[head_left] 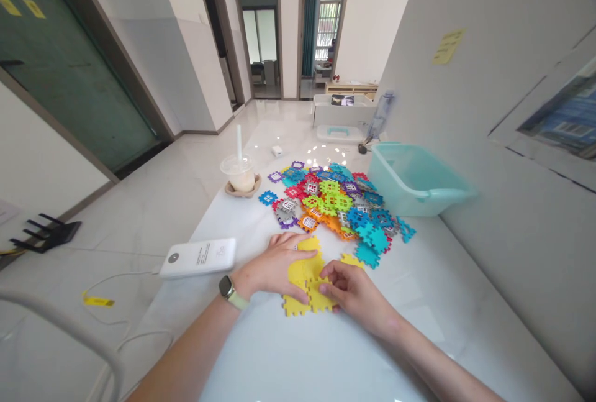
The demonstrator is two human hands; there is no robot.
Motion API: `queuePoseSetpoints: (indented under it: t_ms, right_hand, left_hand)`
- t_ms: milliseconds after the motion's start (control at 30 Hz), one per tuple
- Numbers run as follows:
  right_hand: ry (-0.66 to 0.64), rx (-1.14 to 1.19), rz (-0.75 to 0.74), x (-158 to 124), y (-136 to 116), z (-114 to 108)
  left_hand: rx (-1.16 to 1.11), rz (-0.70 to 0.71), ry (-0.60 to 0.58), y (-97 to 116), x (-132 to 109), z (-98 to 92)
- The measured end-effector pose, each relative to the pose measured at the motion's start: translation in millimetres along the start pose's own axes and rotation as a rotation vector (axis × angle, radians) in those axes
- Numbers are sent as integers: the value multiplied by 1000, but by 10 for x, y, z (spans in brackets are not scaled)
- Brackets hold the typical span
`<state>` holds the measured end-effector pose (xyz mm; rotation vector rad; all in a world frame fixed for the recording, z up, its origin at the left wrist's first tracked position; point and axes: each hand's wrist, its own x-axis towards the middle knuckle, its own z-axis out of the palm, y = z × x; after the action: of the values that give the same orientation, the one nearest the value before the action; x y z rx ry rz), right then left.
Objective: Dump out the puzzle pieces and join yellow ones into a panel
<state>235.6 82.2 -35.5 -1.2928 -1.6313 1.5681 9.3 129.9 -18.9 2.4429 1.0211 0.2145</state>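
Note:
Several yellow interlocking puzzle tiles (305, 270) lie joined flat on the white table in front of me. My left hand (279, 265), a watch on its wrist, rests across their left side with fingers spread and stretched out. At the right edge, my right hand (347, 287) pinches a yellow tile between thumb and fingers. Part of the joined tiles is hidden under both hands. Another yellow tile (352, 260) shows just beyond my right hand. Behind it is a heap of colourful tiles (330, 200), some with window shapes.
A teal plastic bin (410, 194) stands right of the heap, near the wall. To the left are a lidded drink cup with a straw (241, 175) in a cardboard holder and a white power bank (199, 257) with a cable. A white box (342, 116) sits at the far end.

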Motion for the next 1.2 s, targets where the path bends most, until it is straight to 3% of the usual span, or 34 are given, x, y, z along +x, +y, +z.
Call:
queuePoseSetpoints:
  t_ms: [167,400,500,600,800,900,1000,1100,1200]
  right_hand:
    - [-13,49,57,4,-24,37]
    - [84,-600,-101,-72,-203,93]
    - [131,-757,-163,-101,-209,135]
    - [173,-788,-189,-99,-163,162]
    - [116,-789,-218,-92,-171,148]
    - [70,-770,-276,-123,-246,71]
    - [116,-760,-322,-146,-299,-110]
    - [190,-841,-272,-143,-290,-334]
    - [176,-920,-190,-130,-239,-473]
  left_hand:
    - [-9,6,14,-27,6,21]
    - [-27,-11,27,20,-7,6]
    - [-34,-15,44,41,-5,12]
    - [-39,-26,65,55,1,28]
    - [-47,-71,54,98,7,32]
    - [-37,-104,82,140,6,52]
    - [-28,-142,125,187,9,92]
    - [-33,-176,131,222,18,121]
    - [-52,-198,122,235,28,121]
